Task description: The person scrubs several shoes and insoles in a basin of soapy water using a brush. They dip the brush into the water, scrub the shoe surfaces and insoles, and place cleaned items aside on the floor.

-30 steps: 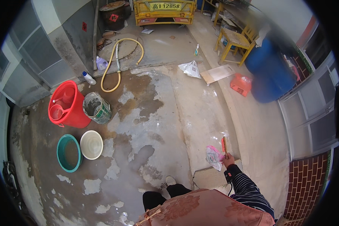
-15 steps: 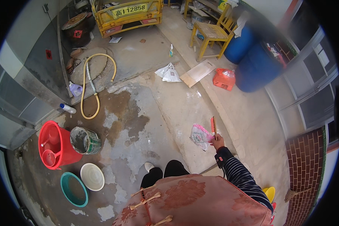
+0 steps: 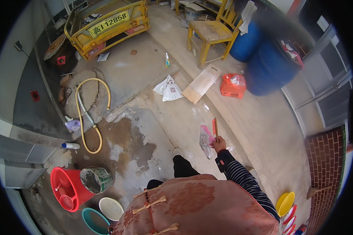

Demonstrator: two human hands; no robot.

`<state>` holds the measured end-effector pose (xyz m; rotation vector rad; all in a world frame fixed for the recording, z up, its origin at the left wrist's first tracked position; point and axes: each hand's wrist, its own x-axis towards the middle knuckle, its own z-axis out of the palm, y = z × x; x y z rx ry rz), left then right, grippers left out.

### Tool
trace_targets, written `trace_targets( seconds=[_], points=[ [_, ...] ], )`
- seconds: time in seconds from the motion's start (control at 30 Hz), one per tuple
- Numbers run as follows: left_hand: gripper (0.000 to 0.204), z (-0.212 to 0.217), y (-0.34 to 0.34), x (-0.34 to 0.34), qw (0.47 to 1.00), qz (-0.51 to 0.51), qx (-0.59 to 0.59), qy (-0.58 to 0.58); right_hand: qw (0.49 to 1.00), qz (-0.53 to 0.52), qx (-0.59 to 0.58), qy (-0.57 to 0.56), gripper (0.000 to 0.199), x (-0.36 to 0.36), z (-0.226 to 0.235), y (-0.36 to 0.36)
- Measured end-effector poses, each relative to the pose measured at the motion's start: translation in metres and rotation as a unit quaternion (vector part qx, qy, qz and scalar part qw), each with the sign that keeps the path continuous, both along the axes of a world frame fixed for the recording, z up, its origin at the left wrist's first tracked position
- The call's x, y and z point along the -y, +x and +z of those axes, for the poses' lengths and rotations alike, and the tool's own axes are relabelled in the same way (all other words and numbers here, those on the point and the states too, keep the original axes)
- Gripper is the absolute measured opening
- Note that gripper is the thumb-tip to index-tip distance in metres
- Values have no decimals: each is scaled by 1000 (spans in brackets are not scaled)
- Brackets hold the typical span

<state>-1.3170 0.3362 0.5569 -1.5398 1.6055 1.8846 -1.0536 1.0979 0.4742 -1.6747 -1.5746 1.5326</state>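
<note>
My right hand [image 3: 219,144] is closed around the wooden handle of a scrubbing brush [image 3: 215,127] with red bristles, held upright in front of me. From the same hand hangs a thin plastic bag [image 3: 206,141], pink at the edge and whitish with a print; whether anything is in it I cannot tell. Both are held over the pale concrete strip. On the ground ahead lie a white plastic bag [image 3: 169,89] and a wooden washboard [image 3: 202,84], with a red plastic bag [image 3: 233,85] beside the board. My left hand does not show.
Left stand a red bucket [image 3: 62,178], a grey-green pail [image 3: 106,180], a white basin [image 3: 112,208] and a teal basin [image 3: 86,220]. A yellow hose [image 3: 100,141] lies beyond. Ahead are a yellow chair [image 3: 213,31], blue barrels [image 3: 268,72] and a yellow cart [image 3: 117,37]. Low step right.
I have stepped forward, and the view has turned, with the buckets shifting down. My right hand still holds the brush and the pink-edged bag, which now hangs narrower.
</note>
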Motion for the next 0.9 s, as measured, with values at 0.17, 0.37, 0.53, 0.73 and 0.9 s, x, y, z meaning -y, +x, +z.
trace_targets(
  seconds=[0.17, 0.37, 0.53, 0.73, 0.9],
  points=[
    [30, 6, -44, -84, 1000, 11, 12, -4, 999, 28, 17, 17, 6, -90, -6, -75],
    [31, -1, -105, -148, 1000, 22, 20, 1, 999, -40, 21, 2, 8, -176, -20, -184],
    [31, -9, -163, -194, 999, 32, 20, 11, 992, -119, -7, -32, 9, -233, -25, -258],
    [31, -4, -210, -241, 999, 38, 30, -1, 993, -115, -23, -28, 9, -296, -55, -323],
    [31, 12, -216, -281, 997, 74, 27, -18, 994, -92, -4, -53, 7, -356, -78, -377]
  ],
)
